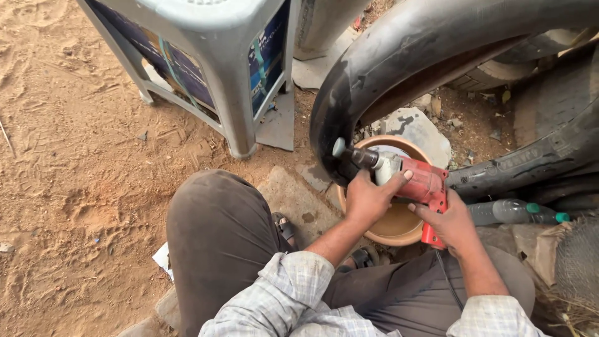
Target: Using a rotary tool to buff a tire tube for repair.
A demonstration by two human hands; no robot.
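Gripping a red power drill (419, 181) with both hands: the left hand (368, 198) is wrapping closed around the silver front housing behind the chuck, and the right hand (452, 223) is closing fully on the rear handle, cord trailing down over the lap. The small round buffing head (339, 147) is pressing against the outer wall of a black rubber inner tube (399, 47) arching overhead. Step in hand looks like roughening a patch of tube. The next move likely calls for steady light pressure, keeping the head flat. A clay bowl (399, 229) is sitting beneath the drill; a plastic bottle (518, 212) is lying at right, a grey plastic stool (237, 93) standing on the sand beyond.
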